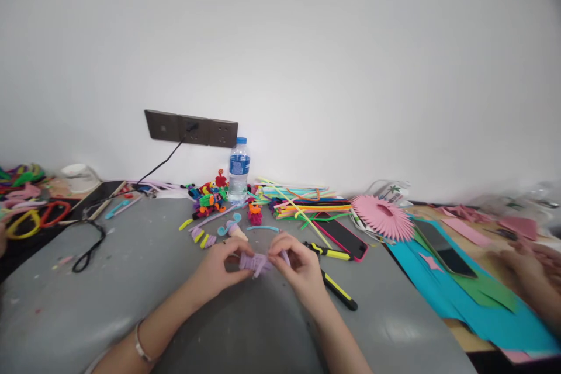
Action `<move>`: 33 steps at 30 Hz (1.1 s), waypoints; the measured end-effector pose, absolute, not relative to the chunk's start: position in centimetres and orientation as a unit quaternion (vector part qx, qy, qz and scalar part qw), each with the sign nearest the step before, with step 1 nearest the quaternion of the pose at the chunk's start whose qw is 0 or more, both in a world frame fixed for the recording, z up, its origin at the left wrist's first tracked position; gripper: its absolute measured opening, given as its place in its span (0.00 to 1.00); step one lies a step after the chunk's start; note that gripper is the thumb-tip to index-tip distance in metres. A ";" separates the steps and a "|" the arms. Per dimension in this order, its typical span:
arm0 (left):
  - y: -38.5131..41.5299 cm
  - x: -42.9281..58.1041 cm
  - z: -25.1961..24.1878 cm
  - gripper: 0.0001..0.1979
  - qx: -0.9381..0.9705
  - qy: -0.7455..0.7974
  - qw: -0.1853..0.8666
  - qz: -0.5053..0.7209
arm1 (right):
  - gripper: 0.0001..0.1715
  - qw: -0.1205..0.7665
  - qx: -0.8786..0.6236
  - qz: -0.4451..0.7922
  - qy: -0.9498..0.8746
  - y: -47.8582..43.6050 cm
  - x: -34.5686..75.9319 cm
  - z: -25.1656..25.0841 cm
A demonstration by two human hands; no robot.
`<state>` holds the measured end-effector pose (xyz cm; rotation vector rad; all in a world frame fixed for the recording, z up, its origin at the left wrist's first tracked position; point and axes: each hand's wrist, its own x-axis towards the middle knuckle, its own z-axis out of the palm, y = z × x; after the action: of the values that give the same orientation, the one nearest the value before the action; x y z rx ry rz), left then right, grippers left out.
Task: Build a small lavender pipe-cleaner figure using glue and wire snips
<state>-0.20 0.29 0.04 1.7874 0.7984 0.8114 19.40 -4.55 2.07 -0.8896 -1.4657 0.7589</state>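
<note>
Between my hands is a coiled lilac pipe cleaner point(255, 264), low over the grey table. My left hand point(225, 265) pinches its coiled left side between thumb and fingers. With thumb and forefinger, my right hand point(298, 263) grips the lilac strand at the right; the fingertips partly hide it. Just beyond my left hand lie a purple and yellow striped coil point(203, 238) and a small figure with blue curls point(232, 227). Black and yellow pliers point(335, 289) rest beside my right hand, their jaws partly hidden.
A bundle of coloured pipe cleaners point(298, 201) and a water bottle point(239, 172) stand along the wall. A pink-edged phone point(344, 236) and a pink paper fan point(381, 219) are at the right. Another person's hands point(526, 269) are at far right. A black cable point(90, 245) lies left.
</note>
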 end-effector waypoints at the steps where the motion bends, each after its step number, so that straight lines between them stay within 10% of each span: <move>1: 0.2 -0.2 0.1 0.09 0.739 0.323 0.496 0.322 | 0.04 0.592 -0.385 0.327 -0.628 -4.3 19.6 2.2; 15: 0.0 -0.4 -0.2 0.18 0.607 0.238 0.690 0.315 | 0.06 0.569 -0.408 0.344 -0.625 -1.9 20.5 0.5; 33: 0.2 -0.2 -0.1 0.15 0.547 0.244 0.648 0.471 | 0.08 0.562 -0.468 0.323 -0.600 -3.6 18.1 -1.2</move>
<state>-0.20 0.21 -0.09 1.2439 0.5559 1.0704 18.14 -3.61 -1.24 -1.1026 -1.4141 0.7617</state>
